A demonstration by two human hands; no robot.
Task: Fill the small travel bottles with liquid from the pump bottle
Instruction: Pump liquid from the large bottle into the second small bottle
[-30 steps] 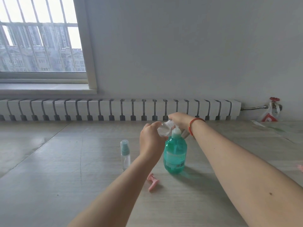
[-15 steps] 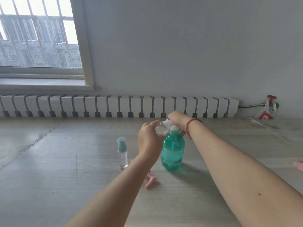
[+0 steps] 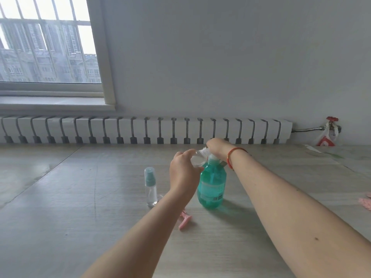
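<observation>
Two hands busy: left hand (image 3: 183, 173) grip holds clear travel bottle (image 3: 197, 159) at spout, right hand (image 3: 217, 147) grip on pump bottle (image 3: 211, 185) head; misaligned mouth risks spill onto surface (image 3: 80, 217)

The hands (image 3: 217, 148) hide the pump head, perhaps pressing it.

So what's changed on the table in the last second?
Almost nothing. The left hand still holds the clear travel bottle at the pump, and the right hand stays on top of the green pump bottle. The capped spray bottle and pink piece haven't moved.
</observation>
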